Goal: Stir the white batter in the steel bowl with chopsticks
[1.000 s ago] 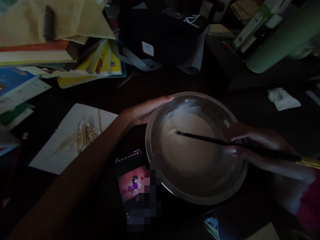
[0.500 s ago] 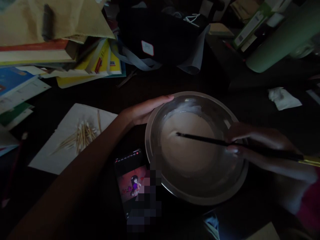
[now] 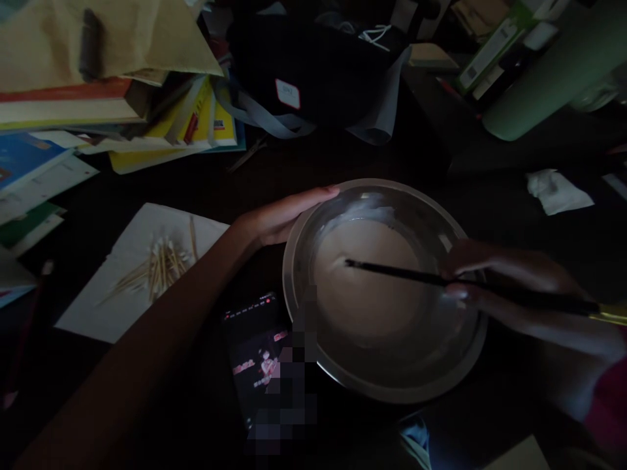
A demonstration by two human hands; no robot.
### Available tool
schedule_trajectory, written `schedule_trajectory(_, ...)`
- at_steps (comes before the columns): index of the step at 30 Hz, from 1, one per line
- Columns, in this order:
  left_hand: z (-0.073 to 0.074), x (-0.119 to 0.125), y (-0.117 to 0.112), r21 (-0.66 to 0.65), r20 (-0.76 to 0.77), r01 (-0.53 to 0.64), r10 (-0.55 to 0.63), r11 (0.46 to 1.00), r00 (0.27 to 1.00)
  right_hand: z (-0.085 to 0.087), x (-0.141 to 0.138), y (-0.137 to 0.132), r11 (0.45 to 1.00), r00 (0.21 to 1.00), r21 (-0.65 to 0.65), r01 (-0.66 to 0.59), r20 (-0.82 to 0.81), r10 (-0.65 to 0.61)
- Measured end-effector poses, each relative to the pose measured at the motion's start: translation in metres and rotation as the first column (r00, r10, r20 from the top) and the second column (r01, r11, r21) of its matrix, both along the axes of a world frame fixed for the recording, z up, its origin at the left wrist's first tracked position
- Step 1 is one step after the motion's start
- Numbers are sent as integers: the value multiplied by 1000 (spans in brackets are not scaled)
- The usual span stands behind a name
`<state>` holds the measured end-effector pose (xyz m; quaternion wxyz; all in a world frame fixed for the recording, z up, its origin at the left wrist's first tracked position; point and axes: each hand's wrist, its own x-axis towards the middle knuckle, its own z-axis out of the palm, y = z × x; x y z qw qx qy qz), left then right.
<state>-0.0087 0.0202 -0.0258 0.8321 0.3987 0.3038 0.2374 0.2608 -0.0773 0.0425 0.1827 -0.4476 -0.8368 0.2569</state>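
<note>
A wide metal bowl (image 3: 443,382) sits in the middle of a dark table, holding a pale, smooth liquid (image 3: 367,281). My left hand (image 3: 281,215) lies against the bowl's left rim, fingers curved along its outside. My right hand (image 3: 494,281) hovers over the right rim, pinched around a thin dark stick (image 3: 392,272) with a yellow rear end. The stick's tip rests in the liquid near its left side.
A lit phone (image 3: 257,362) lies at the bowl's lower left. White paper with several wooden sticks (image 3: 157,264) is at left. Stacked books (image 3: 98,117), a dark bag (image 3: 313,72), a green cylinder (image 3: 548,78) and a crumpled tissue (image 3: 556,190) crowd the back.
The phone's screen picture has turned darker. Both hands, the stick and the bowl have hardly shifted.
</note>
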Motion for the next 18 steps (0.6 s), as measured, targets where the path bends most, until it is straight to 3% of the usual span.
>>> schedule_trajectory(3,0,0,-1,8,11,9,-9,1000,1000,8,10,-3,993,992,43,108,66,-111)
schedule_trajectory(5,0,0,-1,10,9,7,-7,1000,1000,14,16,-5,996,996,12,89,27,-89)
schedule_trajectory(8,0,1,-1,10,-4,6,-6,1000,1000,17,15,-4,994,995,-41,-100,-32,99)
schedule_trajectory(11,-1,1,-1,10,-3,0,0,1000,1000,10,5,0,948,953,-96,-303,-17,303)
schedule_trajectory(13,-1,0,0,10,2,0,0,1000,1000,4,0,0,976,978,-64,-209,-6,209)
schedule_trajectory(15,-1,0,0,8,-2,1,-1,1000,1000,2,-1,-2,1000,1000,1,3,28,-3)
schedule_trajectory(18,-1,0,-1,9,-9,5,-5,1000,1000,7,4,-9,981,980,63,183,64,-187)
